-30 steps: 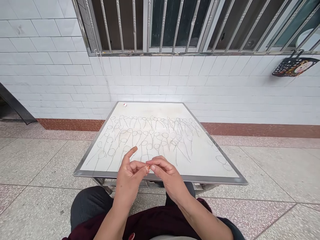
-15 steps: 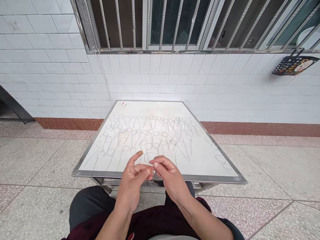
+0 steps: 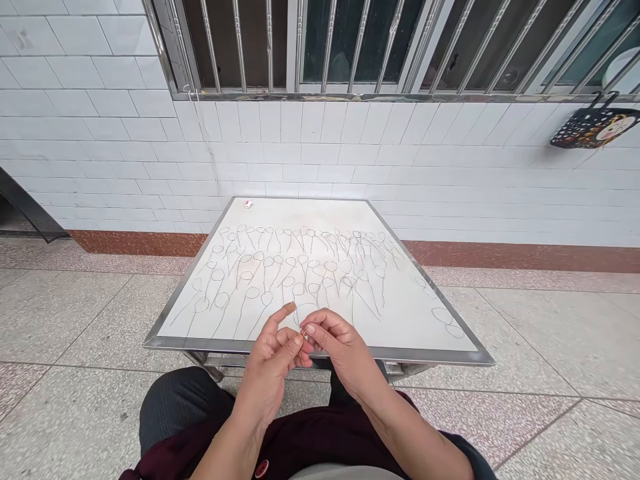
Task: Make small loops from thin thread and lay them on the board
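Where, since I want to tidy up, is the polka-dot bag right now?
In the head view, the polka-dot bag is at the upper right edge, hanging against the white tiled wall just below the barred window.

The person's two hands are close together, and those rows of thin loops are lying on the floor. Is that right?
Not quite: in the head view, the loops are lying on the table, not on the floor. The left hand and right hand are close together, as you said.
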Available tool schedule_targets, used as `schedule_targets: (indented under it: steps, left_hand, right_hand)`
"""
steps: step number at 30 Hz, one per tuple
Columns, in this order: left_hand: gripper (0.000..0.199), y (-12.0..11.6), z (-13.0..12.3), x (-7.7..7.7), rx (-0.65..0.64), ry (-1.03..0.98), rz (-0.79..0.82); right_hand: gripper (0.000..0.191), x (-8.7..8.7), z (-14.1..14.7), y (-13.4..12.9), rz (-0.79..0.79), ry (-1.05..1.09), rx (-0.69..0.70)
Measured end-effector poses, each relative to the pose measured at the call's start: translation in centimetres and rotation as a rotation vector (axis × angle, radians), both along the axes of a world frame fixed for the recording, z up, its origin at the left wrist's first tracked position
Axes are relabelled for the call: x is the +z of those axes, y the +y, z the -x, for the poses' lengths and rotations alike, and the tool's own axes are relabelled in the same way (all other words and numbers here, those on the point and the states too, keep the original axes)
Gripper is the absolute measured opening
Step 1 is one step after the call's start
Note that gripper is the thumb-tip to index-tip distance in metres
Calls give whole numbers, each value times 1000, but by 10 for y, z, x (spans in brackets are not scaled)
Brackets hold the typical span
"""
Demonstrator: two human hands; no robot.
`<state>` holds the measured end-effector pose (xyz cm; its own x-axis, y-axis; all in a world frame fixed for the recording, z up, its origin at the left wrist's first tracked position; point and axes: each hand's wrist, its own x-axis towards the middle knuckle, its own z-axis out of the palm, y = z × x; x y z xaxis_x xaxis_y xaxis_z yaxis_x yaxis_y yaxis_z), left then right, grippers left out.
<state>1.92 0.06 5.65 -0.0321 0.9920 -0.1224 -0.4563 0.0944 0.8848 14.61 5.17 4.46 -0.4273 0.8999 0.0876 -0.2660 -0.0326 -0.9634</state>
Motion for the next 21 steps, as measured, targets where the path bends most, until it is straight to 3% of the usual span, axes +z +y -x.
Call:
schedule_targets:
  steps: [11, 21]
  left_hand:
    - [53, -6, -3, -5, -55, 165, -18]
    - [47, -19, -11, -17, -132, 36, 74]
  right_hand:
    - [10, -4, -9, 2, -30, -24, -38]
    - [12, 6, -21, 8, -52, -71, -98]
